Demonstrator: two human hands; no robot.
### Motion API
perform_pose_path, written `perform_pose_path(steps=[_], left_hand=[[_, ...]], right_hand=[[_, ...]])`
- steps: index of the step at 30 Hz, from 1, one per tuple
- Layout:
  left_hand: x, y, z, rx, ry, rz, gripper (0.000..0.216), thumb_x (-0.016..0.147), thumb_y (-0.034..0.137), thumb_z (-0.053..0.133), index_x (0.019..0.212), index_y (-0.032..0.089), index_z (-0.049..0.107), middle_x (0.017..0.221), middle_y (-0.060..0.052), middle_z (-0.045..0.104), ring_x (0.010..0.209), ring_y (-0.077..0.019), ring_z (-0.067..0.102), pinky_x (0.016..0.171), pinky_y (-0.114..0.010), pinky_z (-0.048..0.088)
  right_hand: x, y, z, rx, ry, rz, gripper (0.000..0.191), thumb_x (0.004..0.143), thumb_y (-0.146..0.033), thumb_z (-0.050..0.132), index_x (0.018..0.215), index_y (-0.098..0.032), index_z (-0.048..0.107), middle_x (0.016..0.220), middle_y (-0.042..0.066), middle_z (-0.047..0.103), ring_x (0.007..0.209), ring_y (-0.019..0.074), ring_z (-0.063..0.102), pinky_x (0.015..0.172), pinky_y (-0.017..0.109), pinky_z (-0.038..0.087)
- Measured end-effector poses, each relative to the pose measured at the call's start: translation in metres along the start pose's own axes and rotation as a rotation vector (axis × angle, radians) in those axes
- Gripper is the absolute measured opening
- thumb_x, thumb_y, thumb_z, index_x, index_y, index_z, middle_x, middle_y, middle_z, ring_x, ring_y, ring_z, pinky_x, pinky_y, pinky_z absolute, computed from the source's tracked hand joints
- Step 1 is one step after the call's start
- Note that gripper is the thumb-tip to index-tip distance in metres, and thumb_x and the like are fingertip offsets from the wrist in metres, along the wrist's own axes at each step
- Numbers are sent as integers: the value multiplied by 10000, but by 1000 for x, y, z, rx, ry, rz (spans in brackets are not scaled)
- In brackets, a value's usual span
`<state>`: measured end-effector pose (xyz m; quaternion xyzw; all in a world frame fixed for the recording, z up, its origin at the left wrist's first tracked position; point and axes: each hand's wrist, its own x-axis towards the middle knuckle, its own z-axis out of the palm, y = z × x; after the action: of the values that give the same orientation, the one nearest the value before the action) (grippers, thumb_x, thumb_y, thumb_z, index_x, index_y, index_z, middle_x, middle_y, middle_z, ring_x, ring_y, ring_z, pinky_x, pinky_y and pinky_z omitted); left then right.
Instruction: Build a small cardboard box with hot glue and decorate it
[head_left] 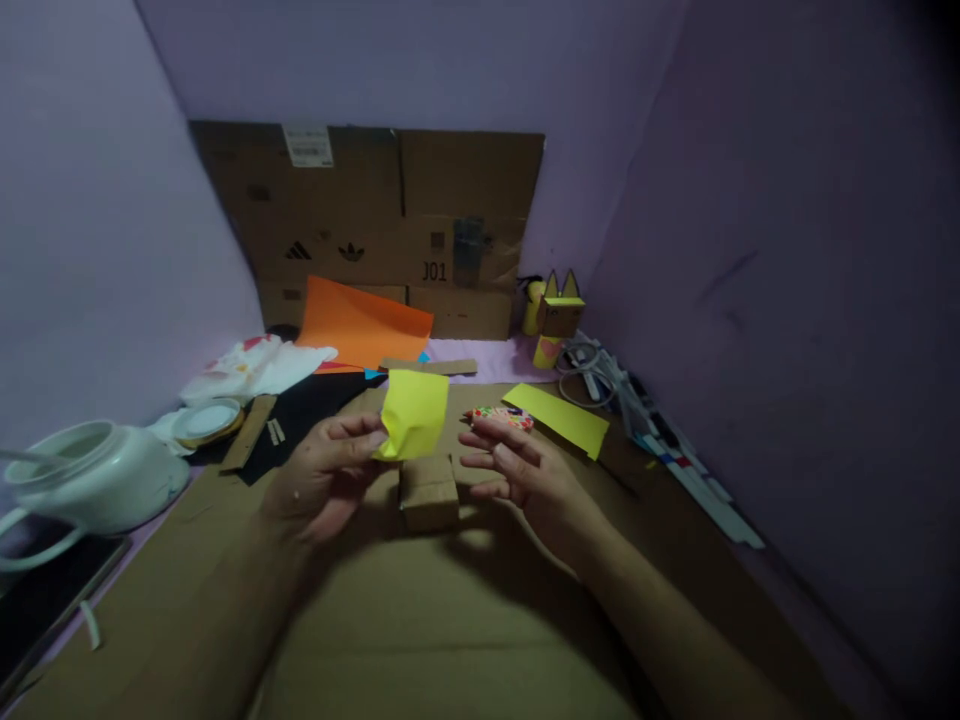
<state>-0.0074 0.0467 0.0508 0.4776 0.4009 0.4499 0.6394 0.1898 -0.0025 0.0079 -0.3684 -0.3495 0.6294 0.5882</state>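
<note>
A small, slightly creased piece of yellow paper (415, 412) is pinched at its lower left side by my left hand (330, 475). Just below the paper, a small cardboard box (430, 495) sits on the cardboard sheet (390, 610). To the right of the box, my right hand (532, 485) hovers with its fingers apart and nothing visible in them. Behind those fingers lies a colourful patterned object (504, 415) with a dark pointed tip, partly covered by the hand. A yellow paper strip (559, 420) rests beyond my right hand.
At the left stands a white teapot-like pot (112, 475). Orange paper (360, 325) leans on a large cardboard panel (337, 210) at the back. A cardboard figure with pointed ears (561, 320) stands at the back right, near plastic strips (697, 485) along the wall.
</note>
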Motion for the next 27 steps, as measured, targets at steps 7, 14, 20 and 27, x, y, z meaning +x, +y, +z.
perform_pose_path(steps=[7, 14, 20, 27], left_hand=[[-12, -16, 27, -170, -137, -268, 318, 456, 266, 834, 683, 89, 699, 624, -69, 687, 531, -141, 611, 484, -214, 490], [-13, -9, 12, 215, -18, -113, 330, 533, 400, 780, 589, 116, 622, 425, 24, 549, 357, -53, 461, 348, -135, 321], [-10, -9, 13, 445, 177, -106, 313, 559, 345, 708, 430, 153, 497, 316, 53, 447, 301, -41, 335, 333, -165, 221], [-7, -26, 7, 611, 144, -169, 280, 635, 326, 635, 452, 173, 489, 360, 53, 443, 351, -69, 341, 360, -193, 241]], right_hand=[[-2, 4, 2, 23, 20, -14, 259, 611, -339, 782, 635, -151, 607, 556, -34, 585, 465, 70, 531, 408, 169, 495], [8, -9, 18, -314, 31, -36, 206, 629, -306, 710, 580, -165, 567, 407, -66, 524, 332, 61, 465, 339, 178, 397], [26, -11, 34, -502, 100, 1, 218, 620, -135, 651, 816, -168, 559, 379, -107, 494, 275, 72, 423, 289, 182, 332], [26, 14, 16, -621, 131, 3, 370, 606, -148, 656, 965, -141, 566, 407, -109, 481, 331, 73, 409, 349, 189, 307]])
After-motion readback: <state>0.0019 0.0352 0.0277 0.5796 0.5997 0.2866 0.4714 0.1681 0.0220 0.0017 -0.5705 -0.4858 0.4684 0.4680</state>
